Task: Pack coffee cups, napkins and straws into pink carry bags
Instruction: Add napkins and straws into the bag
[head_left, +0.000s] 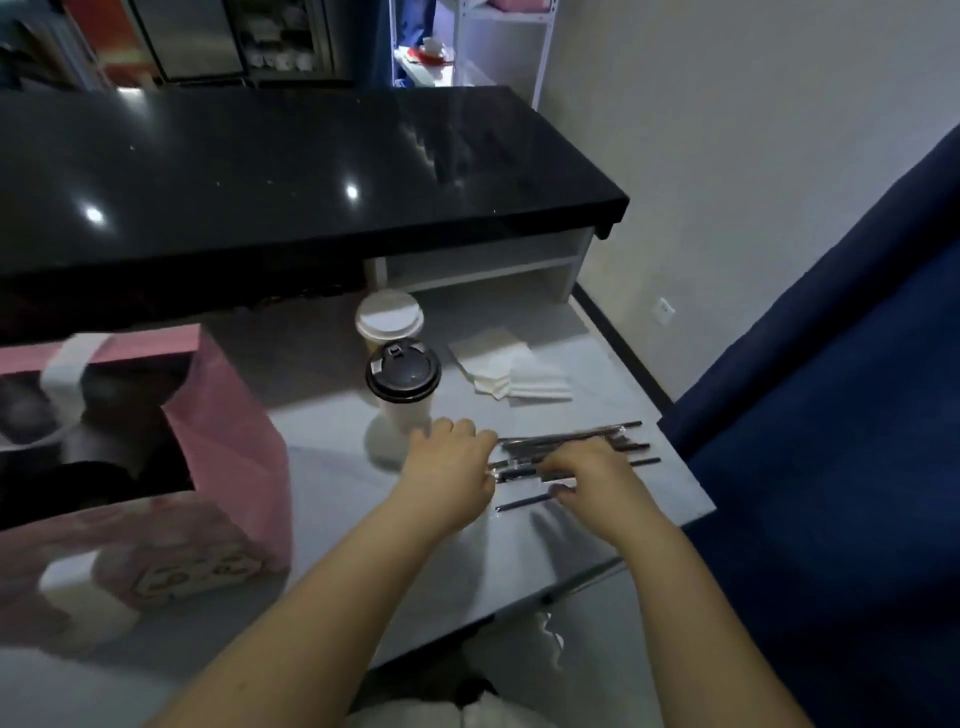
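A pink carry bag stands open at the left of the white table, with dark cup lids inside it. Two coffee cups stand mid-table: one with a black lid and, behind it, one with a white lid. White napkins lie to their right. Several wrapped dark straws lie near the table's right edge. My left hand hovers at the straws' left ends with fingers curled. My right hand rests on the straws, its fingers curled over them.
A black glossy counter overhangs the far side of the table. A dark blue curtain hangs at the right. A second pink bag lies in front of the open one.
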